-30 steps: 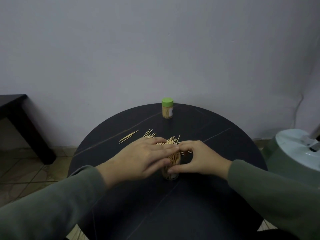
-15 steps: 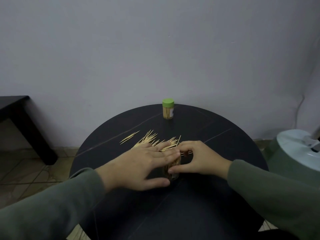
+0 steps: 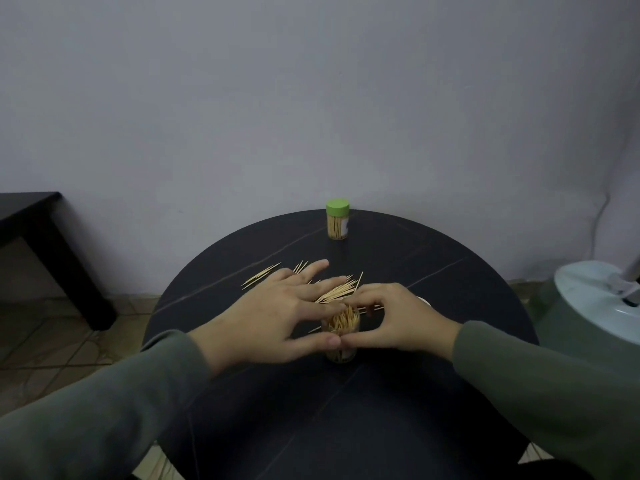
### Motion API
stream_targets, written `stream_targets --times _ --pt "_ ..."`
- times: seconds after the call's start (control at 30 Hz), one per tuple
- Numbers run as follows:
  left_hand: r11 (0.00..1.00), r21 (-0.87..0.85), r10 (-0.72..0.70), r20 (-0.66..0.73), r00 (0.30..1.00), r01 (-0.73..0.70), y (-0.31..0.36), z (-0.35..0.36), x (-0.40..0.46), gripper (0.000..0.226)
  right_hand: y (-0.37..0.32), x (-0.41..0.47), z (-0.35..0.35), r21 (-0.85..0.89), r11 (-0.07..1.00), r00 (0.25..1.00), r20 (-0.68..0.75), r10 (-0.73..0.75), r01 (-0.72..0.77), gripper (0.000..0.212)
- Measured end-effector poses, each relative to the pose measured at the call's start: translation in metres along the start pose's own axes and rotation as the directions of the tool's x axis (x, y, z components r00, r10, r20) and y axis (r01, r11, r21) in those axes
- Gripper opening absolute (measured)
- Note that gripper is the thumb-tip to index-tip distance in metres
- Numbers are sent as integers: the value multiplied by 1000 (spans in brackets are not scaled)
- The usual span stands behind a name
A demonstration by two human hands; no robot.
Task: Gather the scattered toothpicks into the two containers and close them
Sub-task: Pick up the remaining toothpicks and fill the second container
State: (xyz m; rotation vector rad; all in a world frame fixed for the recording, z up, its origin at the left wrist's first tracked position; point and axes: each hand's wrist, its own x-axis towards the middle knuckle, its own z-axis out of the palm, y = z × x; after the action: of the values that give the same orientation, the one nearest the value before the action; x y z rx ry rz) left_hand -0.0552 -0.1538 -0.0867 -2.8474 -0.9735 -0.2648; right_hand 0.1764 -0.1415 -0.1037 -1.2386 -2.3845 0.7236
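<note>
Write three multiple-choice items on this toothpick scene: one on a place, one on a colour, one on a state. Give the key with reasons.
1. Where does the capped jar stand on the table?
A. At the far edge
B. At the near edge
C. Between the hands

2. What colour is its lid?
A. Red
B. Green
C. White

3. What state is the jar between the hands in?
A. Closed and empty
B. Lying on its side
C. Upright, uncapped, with toothpicks in it

Key: 1 A, it stands by the wall, beyond the loose toothpicks. 2 B, the cap is bright green. 3 C, the right hand grips it upright beside the left hand, and toothpick ends show at its open mouth.
</note>
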Motion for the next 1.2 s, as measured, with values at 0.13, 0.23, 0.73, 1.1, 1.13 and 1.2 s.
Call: stream_targets --times 0.13,0.23,0.73,1.1,1.13,1.2 --pt "999 -30 -21 31 999 22 -1 -1 -3 62 1 4 0 -43 999 999 32 14 -12 72" --pt "981 -144 -143 -88 986 130 -6 -7 -6 51 0 5 -11 -187 982 986 163 44 -13 71" --pt "849 71 -467 564 681 523 -30 -9 -24 6 8 19 -15 -636 679 913 -105 395 -367 57" --pt "764 -62 -567 410 715 642 -32 13 3 5 12 24 -11 -657 677 912 -38 408 -331 61" --pt "753 -61 -587 385 712 655 -33 16 4 3 13 25 -11 -638 696 916 -39 399 -331 59" --pt "735 -55 -626 327 708 676 -36 20 6 5 16 27 -11 -589 733 924 -64 377 -340 51"
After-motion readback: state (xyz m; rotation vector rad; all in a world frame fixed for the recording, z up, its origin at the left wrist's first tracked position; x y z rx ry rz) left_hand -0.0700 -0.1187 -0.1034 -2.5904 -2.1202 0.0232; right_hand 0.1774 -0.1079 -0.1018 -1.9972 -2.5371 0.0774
